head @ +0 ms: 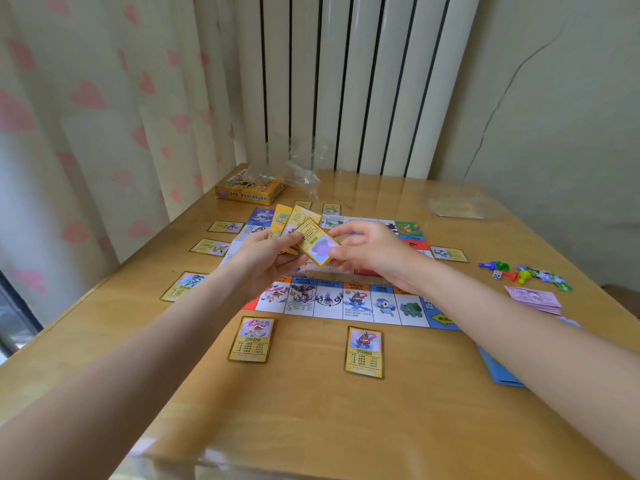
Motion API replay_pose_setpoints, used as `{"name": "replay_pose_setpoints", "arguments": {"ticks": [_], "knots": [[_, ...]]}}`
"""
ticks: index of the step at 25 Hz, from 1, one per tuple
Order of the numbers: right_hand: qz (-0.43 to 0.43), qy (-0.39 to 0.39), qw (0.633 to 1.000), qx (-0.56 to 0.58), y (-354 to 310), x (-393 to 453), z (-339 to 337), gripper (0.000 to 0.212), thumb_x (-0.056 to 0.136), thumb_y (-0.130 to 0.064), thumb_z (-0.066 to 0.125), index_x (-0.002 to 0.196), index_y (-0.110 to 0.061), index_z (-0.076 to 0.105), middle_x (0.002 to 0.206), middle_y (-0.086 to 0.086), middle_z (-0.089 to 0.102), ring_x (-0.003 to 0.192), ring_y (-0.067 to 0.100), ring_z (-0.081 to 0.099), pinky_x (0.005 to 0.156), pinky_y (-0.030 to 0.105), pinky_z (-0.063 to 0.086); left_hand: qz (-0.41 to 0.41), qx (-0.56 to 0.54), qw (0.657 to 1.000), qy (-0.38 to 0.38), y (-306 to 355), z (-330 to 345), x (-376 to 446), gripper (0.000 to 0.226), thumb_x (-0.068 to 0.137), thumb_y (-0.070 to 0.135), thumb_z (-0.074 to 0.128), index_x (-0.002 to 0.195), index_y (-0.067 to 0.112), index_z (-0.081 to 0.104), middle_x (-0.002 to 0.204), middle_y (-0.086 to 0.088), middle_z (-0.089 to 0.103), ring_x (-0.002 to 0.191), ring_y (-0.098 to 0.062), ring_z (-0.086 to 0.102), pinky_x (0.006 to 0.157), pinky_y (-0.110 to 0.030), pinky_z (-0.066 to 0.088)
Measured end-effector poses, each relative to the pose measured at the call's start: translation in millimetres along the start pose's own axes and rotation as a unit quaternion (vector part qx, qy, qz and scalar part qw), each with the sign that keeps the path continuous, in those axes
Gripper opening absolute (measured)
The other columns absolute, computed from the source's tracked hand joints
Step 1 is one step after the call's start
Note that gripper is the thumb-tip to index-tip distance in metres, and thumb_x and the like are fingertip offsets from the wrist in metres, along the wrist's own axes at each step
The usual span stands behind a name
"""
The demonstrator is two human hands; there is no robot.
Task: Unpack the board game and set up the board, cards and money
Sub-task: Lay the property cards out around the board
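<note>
Gold-edged card: one card (pixel 317 245) is pinched between the right hand's (pixel 372 251) thumb and fingers, above the board's middle, drawn partly off the fan.
Fan: the left hand (pixel 266 258) grips a small fan of cards (pixel 292 223), thumb across their lower ends, fingers curled underneath.
Board: the board (pixel 346 303) lies flat on the table (pixel 311 410), its near row of picture squares showing below the hands.
Laid cards: one (pixel 252 339) and another (pixel 364 351) sit just beside the near edge; more lie along the left and far sides, and one (pixel 449 253) at the right.
Money: a pink stack (pixel 535 299) rests at the right, near the pawns (pixel 509 270) and die (pixel 497 275).
Box: the yellow box (pixel 249 188) stands at the far left corner, clear wrap (pixel 298 171) over it.
Risk, slip: the fan is held loosely spread, so pulling one card may drag a neighbour out and drop it onto the board.
Risk, mismatch: the print is small; a card could be set beside the wrong square.
Risk, sweep: both forearms hang low over the near cards, and a lowered arm could shove them askew.
Pose: both arms reach forward, hands meeting over the board, wrists raised off the table.
</note>
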State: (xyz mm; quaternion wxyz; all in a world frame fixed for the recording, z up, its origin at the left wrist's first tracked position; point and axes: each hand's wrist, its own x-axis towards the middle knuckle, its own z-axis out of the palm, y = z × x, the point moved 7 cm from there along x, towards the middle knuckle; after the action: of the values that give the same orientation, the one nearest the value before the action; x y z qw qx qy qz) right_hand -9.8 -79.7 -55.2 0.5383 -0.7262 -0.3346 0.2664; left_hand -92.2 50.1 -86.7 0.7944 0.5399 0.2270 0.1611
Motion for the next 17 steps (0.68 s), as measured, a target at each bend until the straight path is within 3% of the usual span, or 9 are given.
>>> {"name": "replay_pose_setpoints", "arguments": {"ticks": [2,4,8,12,15,17], "knots": [[0.02,0.018,0.999,0.036,5,2,-1,0.027,0.083,0.005,0.062,0.108,-0.005,0.056,0.082,0.01,0.065,0.063,0.014,0.06,0.061,0.02,0.053,0.0,0.0,1.0,-0.009,2,2,-2,0.006,0.089,0.003,0.058,0.092,0.002,0.054,0.078,-0.014,0.065,0.056,-0.015,0.066,0.061,-0.023,0.058],[0.018,0.084,0.993,0.077,4,7,-12,0.022,0.083,0.005,0.062,0.102,-0.004,0.059,0.081,0.01,0.063,0.063,0.014,0.057,0.056,0.017,0.051,-0.003,0.029,0.999,-0.035,5,6,-7,0.007,0.087,0.0,0.058,0.093,0.001,0.055,0.075,-0.013,0.07,0.062,-0.015,0.07,0.062,-0.022,0.058],[-0.033,0.154,0.982,0.102,-11,18,-29,0.013,0.082,0.005,0.063,0.085,-0.008,0.061,0.076,0.006,0.06,0.064,0.014,0.051,0.052,0.018,0.043,0.014,0.085,0.994,-0.073,14,22,-13,0.008,0.088,0.0,0.058,0.096,0.002,0.059,0.077,-0.01,0.072,0.068,-0.012,0.071,0.067,-0.019,0.058],[-0.066,0.087,0.991,0.078,-26,35,-26,0.036,0.081,0.011,0.059,0.109,-0.011,0.055,0.076,0.007,0.057,0.054,0.012,0.052,0.053,0.021,0.045,0.048,0.032,0.998,0.006,38,8,14,0.01,0.086,0.001,0.061,0.094,0.002,0.055,0.079,-0.014,0.066,0.058,-0.011,0.069,0.053,-0.016,0.054],[-0.086,0.033,0.994,-0.052,-38,58,-24,0.024,0.081,0.009,0.062,0.098,-0.008,0.059,0.083,0.008,0.06,0.055,0.012,0.061,0.054,0.018,0.051,0.064,0.076,0.994,0.036,55,7,46,0.008,0.087,0.009,0.063,0.082,0.006,0.057,0.069,-0.008,0.063,0.052,-0.008,0.065,0.061,-0.021,0.058],[-0.08,0.02,0.99,-0.11,-43,82,-28,0.014,0.079,0.004,0.067,0.087,-0.005,0.061,0.075,0.006,0.063,0.05,0.006,0.061,0.05,0.015,0.049,0.083,0.076,0.992,0.055,69,9,70,0.016,0.089,0.016,0.061,0.076,0.009,0.057,0.057,-0.001,0.064,0.049,-0.006,0.062,0.065,-0.023,0.056]]}}
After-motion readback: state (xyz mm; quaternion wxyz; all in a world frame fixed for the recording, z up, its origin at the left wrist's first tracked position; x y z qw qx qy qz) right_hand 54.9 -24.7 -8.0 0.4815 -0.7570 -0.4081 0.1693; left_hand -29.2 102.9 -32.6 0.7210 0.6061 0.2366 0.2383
